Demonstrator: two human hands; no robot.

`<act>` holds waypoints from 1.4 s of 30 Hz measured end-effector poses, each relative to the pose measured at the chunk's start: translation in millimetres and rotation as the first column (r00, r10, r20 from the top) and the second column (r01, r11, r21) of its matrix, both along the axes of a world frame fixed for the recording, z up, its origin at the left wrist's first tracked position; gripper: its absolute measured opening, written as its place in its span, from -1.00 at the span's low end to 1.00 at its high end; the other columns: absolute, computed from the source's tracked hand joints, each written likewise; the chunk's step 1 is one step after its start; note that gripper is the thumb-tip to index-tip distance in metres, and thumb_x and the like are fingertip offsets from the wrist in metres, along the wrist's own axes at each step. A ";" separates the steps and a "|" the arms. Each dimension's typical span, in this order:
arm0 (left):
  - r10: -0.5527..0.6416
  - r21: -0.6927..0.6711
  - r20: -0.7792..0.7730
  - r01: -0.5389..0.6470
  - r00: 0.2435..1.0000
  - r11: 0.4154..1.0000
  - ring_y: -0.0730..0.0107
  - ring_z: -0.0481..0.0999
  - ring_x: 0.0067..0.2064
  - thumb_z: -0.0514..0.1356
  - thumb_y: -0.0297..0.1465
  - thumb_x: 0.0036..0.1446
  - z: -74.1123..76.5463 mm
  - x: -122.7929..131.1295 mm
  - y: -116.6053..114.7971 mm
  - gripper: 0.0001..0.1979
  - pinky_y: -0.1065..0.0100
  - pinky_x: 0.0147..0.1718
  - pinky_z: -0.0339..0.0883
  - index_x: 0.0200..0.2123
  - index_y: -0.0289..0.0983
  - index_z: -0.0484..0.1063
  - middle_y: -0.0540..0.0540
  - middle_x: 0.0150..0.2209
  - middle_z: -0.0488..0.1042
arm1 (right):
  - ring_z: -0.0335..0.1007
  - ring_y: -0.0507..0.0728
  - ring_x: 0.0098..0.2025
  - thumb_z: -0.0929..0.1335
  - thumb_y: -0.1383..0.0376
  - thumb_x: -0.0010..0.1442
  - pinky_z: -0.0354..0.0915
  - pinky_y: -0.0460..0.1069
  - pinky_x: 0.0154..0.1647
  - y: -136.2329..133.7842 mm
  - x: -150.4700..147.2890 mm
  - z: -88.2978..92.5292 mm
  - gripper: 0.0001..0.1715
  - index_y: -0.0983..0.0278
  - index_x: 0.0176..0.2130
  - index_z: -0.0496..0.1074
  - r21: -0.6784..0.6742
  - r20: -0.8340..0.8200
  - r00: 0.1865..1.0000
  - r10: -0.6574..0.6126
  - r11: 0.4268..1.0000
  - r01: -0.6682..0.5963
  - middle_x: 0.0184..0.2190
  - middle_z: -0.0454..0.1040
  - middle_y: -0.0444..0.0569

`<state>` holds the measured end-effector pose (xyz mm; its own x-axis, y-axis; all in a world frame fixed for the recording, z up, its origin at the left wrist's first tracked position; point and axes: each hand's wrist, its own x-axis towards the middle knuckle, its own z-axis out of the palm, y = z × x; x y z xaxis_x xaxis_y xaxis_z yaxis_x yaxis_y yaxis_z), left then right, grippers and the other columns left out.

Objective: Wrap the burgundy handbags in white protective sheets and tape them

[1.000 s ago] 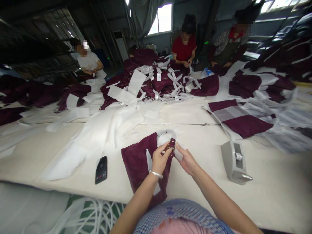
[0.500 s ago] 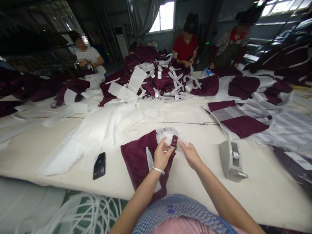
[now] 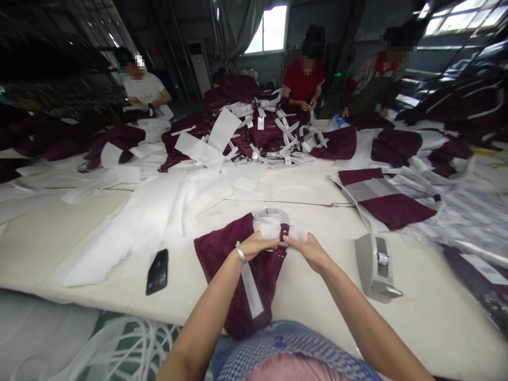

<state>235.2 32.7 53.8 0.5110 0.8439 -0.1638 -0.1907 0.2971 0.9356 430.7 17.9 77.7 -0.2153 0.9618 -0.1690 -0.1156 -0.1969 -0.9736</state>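
Our purple bag (image 3: 222, 248) lies on the table (image 3: 317, 317) in front of us. Our left hand (image 3: 256, 246) and right hand (image 3: 310, 251), both curled nearly closed, hold the two ends of a white sheet (image 3: 271, 232) by the bag's strap (image 3: 284, 232). On the bag pile (image 3: 265, 138) we see a white tag (image 3: 261, 123), its writing too small to read.
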 end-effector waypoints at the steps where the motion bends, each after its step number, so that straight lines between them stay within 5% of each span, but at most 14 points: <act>1: 0.018 0.019 -0.001 -0.018 1.000 1.000 0.10 0.49 0.07 0.38 -0.16 -0.01 -1.6 3.8 -1.1 -0.38 0.10 0.12 0.29 0.08 -0.33 0.44 -0.29 0.06 0.49 | 0.47 0.29 0.03 0.52 0.10 -0.03 0.29 0.21 0.17 1.8 0.8 -2.4 -0.43 0.28 -0.05 0.53 0.013 0.027 1.000 -0.005 1.000 0.005 -0.03 0.56 0.05; 5: 0.247 0.241 -0.197 -0.197 0.949 0.950 0.17 0.55 -0.04 0.30 -0.20 0.08 -6.1 21.6 -10.5 -0.60 0.21 0.03 0.35 -0.08 -0.33 0.54 -0.20 -0.07 0.58 | 0.47 0.29 0.02 0.49 0.09 0.00 0.29 0.20 0.16 9.9 3.7 -16.7 -0.40 0.22 0.03 0.49 0.125 0.221 0.973 -0.073 0.991 0.047 -0.04 0.57 -0.02; 8: 0.414 0.426 -0.398 -0.235 0.818 0.874 0.18 0.58 -0.18 0.21 -0.25 0.14 -7.2 30.8 -17.1 -0.72 0.26 -0.12 0.40 -0.25 -0.35 0.58 -0.16 -0.27 0.62 | 0.49 0.32 -0.02 0.50 0.06 -0.05 0.31 0.20 0.13 11.0 3.0 -22.5 -0.42 0.20 -0.03 0.53 0.207 0.408 0.888 -0.209 0.969 0.133 -0.10 0.59 -0.02; 11: 0.513 0.461 -0.463 -0.298 0.723 0.836 0.17 0.59 -0.27 0.19 -0.27 0.14 -8.9 31.9 -20.5 -0.73 0.26 -0.22 0.41 -0.34 -0.35 0.59 -0.14 -0.37 0.61 | 0.45 0.33 0.03 0.51 0.02 -0.06 0.29 0.22 0.15 2.8 1.9 -17.4 -0.38 0.22 -0.03 0.52 0.162 0.363 0.910 -0.202 0.975 0.152 -0.06 0.57 0.03; 15: 0.524 0.405 -0.422 -0.364 0.740 0.839 0.18 0.60 -0.22 0.20 -0.25 0.13 -11.2 22.7 -20.6 -0.72 0.27 -0.19 0.42 -0.25 -0.34 0.59 -0.14 -0.30 0.62 | 0.40 0.25 0.09 0.33 -0.15 0.16 0.30 0.18 0.17 -12.9 5.4 -10.9 -0.38 0.22 0.00 0.50 -0.058 -0.135 0.991 0.004 0.998 -0.012 0.07 0.49 0.05; 18: 0.494 0.357 -0.355 -0.373 0.794 0.857 0.17 0.59 -0.15 0.22 -0.27 0.12 -10.3 18.1 -21.2 -0.72 0.25 -0.12 0.42 -0.18 -0.32 0.58 -0.14 -0.22 0.62 | 0.45 0.19 0.00 0.37 -0.13 0.13 0.34 0.14 0.12 -17.8 3.7 -19.3 -0.43 0.19 -0.06 0.53 -0.144 -0.287 0.955 -0.078 0.989 0.038 0.00 0.51 0.03; 22: 0.532 0.426 -0.332 -0.380 0.779 0.821 0.20 0.56 -0.11 0.22 -0.36 0.11 -8.0 23.1 -25.9 -0.71 0.22 -0.03 0.38 -0.08 -0.26 0.53 -0.12 -0.14 0.60 | 0.42 0.10 -0.26 0.48 0.01 0.04 0.38 0.04 -0.14 -14.7 -11.7 -36.8 -0.49 0.22 -0.08 0.52 -0.026 -0.153 0.971 -0.186 0.983 0.184 -0.22 0.55 -0.03; 26: 0.557 0.439 -0.394 -0.383 0.731 0.813 0.22 0.55 -0.21 0.15 -0.33 0.17 -8.4 30.7 -33.9 -0.77 0.24 -0.15 0.39 -0.15 -0.25 0.52 -0.10 -0.25 0.59 | 0.30 0.05 -0.44 0.45 -0.02 0.04 0.25 -0.05 -0.44 -7.3 -25.2 -43.5 -0.52 0.25 -0.16 0.47 0.117 0.038 0.977 -0.210 0.972 0.205 -0.39 0.50 -0.10; 33: 0.530 0.128 -0.246 -0.515 0.811 0.848 0.16 0.54 -0.14 0.11 -0.13 0.23 -7.0 27.6 -45.8 -0.58 0.21 -0.13 0.39 -0.10 -0.35 0.51 -0.20 -0.20 0.58 | 0.12 0.01 -0.58 0.42 -0.01 0.08 0.11 -0.07 -0.53 -6.3 -37.4 -40.5 -0.61 0.21 -0.23 0.43 0.293 0.256 0.934 -0.248 0.941 0.169 -0.63 0.24 -0.27; 39: 0.530 0.286 -0.349 -0.451 0.773 0.845 0.20 0.54 -0.25 0.15 -0.28 0.17 -2.8 14.2 -50.9 -0.73 0.28 -0.24 0.39 -0.24 -0.35 0.52 -0.15 -0.30 0.58 | 0.27 0.04 -0.53 0.40 -0.07 0.10 0.29 -0.03 -0.45 -8.0 -33.3 -30.8 -0.54 0.22 -0.19 0.42 0.144 0.055 0.998 0.003 0.990 -0.011 -0.55 0.37 -0.20; 42: 0.563 0.439 -0.511 -0.366 0.650 0.821 0.20 0.53 -0.32 0.09 -0.32 0.21 -0.2 15.7 -54.7 -0.75 0.28 -0.29 0.36 -0.30 -0.32 0.52 -0.15 -0.37 0.56 | 0.32 0.06 -0.54 0.45 -0.05 0.04 0.31 -0.01 -0.46 -11.9 -35.7 -30.6 -0.56 0.21 -0.26 0.40 0.115 0.083 0.997 -0.005 0.993 -0.005 -0.55 0.39 -0.19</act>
